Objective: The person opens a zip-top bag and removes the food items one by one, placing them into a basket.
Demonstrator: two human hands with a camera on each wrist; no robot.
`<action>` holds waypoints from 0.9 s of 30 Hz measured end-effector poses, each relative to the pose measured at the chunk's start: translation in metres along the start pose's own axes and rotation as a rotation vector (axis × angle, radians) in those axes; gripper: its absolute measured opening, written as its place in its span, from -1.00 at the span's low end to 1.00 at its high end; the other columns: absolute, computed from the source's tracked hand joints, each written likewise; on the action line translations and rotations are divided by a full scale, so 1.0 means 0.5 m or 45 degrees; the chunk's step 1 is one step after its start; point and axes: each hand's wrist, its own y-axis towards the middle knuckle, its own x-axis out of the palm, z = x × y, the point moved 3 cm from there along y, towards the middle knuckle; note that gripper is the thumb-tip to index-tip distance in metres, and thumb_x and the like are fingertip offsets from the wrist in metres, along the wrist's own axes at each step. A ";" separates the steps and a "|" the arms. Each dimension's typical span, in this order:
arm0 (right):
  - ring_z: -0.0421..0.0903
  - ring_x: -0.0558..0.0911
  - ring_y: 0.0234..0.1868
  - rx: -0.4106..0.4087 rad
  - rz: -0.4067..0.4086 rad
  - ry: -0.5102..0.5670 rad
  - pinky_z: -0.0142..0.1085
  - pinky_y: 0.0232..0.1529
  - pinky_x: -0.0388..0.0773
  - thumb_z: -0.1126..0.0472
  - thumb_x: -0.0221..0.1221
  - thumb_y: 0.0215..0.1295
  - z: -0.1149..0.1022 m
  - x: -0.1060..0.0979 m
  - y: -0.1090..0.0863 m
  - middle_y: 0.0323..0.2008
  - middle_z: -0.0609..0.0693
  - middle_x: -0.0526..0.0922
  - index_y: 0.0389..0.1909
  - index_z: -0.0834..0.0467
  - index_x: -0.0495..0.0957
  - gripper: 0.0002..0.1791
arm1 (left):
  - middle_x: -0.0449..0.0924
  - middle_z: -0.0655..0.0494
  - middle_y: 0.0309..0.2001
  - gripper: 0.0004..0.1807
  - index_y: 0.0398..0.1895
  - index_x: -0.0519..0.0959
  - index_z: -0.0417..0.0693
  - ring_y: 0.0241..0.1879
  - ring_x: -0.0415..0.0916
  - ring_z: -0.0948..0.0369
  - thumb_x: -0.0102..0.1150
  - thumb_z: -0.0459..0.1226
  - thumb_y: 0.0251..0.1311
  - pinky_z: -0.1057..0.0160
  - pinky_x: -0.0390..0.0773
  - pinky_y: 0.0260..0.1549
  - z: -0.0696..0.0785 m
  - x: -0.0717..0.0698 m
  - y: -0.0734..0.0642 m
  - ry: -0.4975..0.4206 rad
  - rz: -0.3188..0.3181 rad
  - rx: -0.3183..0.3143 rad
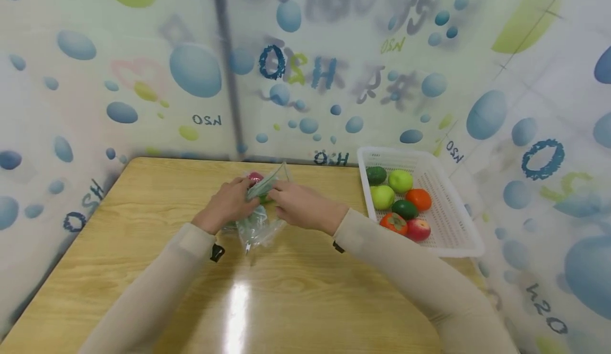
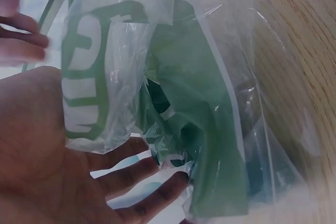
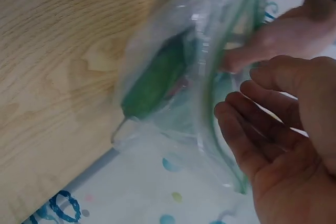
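Note:
A clear plastic zip bag [image 1: 253,226] with a green printed panel [image 2: 194,77] is held up over the table between both hands. My left hand [image 1: 231,200] grips the bag near its mouth, with fingers [image 2: 157,195] curled behind the plastic in the left wrist view. Close against the green sealing edge [image 3: 210,87] is my right hand [image 1: 298,203], its fingers loosely bent, with a gap between thumb and fingertips. Through the plastic shows a long green pepper [image 3: 155,85] with a thin stem. Something pinkish red [image 1: 255,177] appears behind the left fingers, mostly hidden.
A white perforated basket [image 1: 451,218] stands at the table's right. In it lie green apples [image 1: 401,181], a red apple [image 1: 418,230], orange persimmons [image 1: 393,223] and dark green oval fruits [image 1: 404,209]. A patterned wall [image 1: 305,104] borders the wooden table [image 1: 296,301] at the back.

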 end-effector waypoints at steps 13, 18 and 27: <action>0.04 0.82 0.33 0.211 -0.175 -0.240 -0.14 0.24 0.88 0.24 0.20 0.84 0.031 0.082 0.063 0.32 0.17 0.80 0.36 0.22 0.72 -0.71 | 0.63 -0.52 0.49 -0.37 0.70 0.41 -0.42 0.29 0.73 -0.31 0.17 -0.26 0.74 -0.36 0.68 0.35 -0.028 -0.015 -0.007 -0.096 -0.014 0.187; 0.08 0.82 0.37 0.267 -0.151 -0.213 -0.09 0.29 0.86 0.19 0.16 0.87 0.035 0.091 0.071 0.32 0.19 0.81 0.42 0.21 0.69 -0.67 | 0.64 -0.51 0.49 -0.41 0.69 0.45 -0.39 0.38 0.70 -0.36 0.19 -0.32 0.73 -0.39 0.66 0.38 -0.038 -0.019 -0.010 -0.085 -0.008 0.216; 0.12 0.76 0.48 0.329 -0.163 -0.182 -0.05 0.47 0.77 0.24 0.15 0.86 0.042 0.106 0.084 0.44 0.20 0.76 0.51 0.16 0.63 -0.63 | 0.71 -0.50 0.39 -0.48 0.60 0.56 -0.37 0.32 0.74 -0.35 0.26 -0.37 0.69 -0.39 0.69 0.36 -0.036 -0.024 -0.013 -0.103 0.049 0.254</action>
